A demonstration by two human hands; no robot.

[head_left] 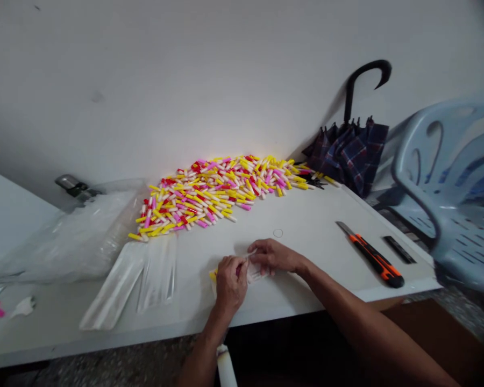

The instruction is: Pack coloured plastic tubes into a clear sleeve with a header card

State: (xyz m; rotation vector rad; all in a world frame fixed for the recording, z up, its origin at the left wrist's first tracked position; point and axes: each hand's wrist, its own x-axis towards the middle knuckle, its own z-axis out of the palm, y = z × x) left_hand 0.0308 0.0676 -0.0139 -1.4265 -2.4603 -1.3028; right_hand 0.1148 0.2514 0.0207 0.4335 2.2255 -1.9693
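Observation:
My left hand (230,282) and my right hand (274,257) meet over the white table (306,215) near its front edge. Both pinch a small clear plastic sleeve (252,270), and a yellow piece (213,275) shows just past my left hand. My fingers hide most of what the sleeve holds. Beyond my hands lies a wide heap of small yellow, pink, red and white plastic tubes (213,196). Flat clear plastic sleeves (157,274) lie to the left of my hands, below the heap.
A crumpled clear plastic bag (64,236) lies at the left. An orange utility knife (375,260) and a black strip (399,250) lie at the right. A plaid umbrella (350,156) and a blue plastic chair (447,188) stand beyond the table's right side.

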